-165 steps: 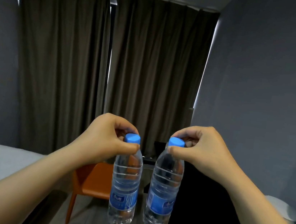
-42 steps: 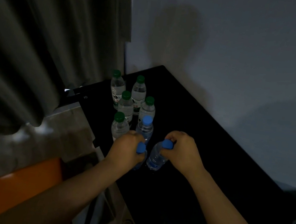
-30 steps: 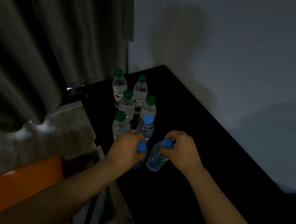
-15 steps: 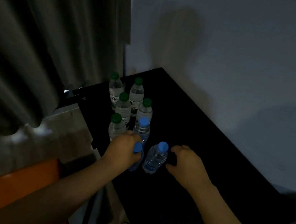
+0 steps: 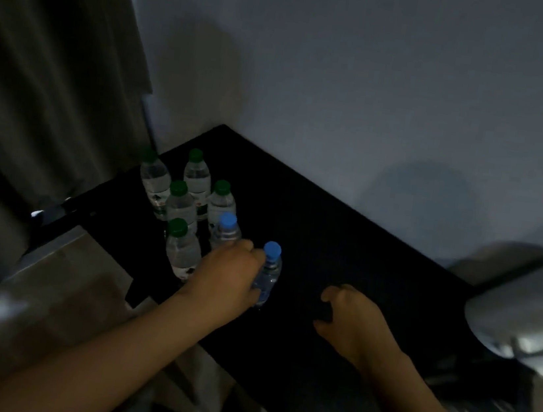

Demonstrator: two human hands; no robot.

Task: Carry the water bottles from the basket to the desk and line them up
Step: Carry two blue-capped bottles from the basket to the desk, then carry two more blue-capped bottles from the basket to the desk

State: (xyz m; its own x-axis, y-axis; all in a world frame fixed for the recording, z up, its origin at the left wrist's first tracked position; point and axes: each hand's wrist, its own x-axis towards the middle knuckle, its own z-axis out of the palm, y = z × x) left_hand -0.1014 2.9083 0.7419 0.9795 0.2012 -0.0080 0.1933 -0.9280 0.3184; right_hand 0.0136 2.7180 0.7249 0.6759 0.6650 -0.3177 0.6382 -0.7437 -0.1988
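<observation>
I have only one view, from the camera worn on the head, so nothing overlaps with a second angle. It looks forward and steeply down onto the corner of the black desk (image 5: 343, 250), close enough that both forearms reach in from the bottom edge. The wall (image 5: 349, 77) fills the top, the curtain (image 5: 39, 71) the left.

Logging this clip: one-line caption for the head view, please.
Left hand beside blue-capped bottle on black desk; right hand empty.
</observation>
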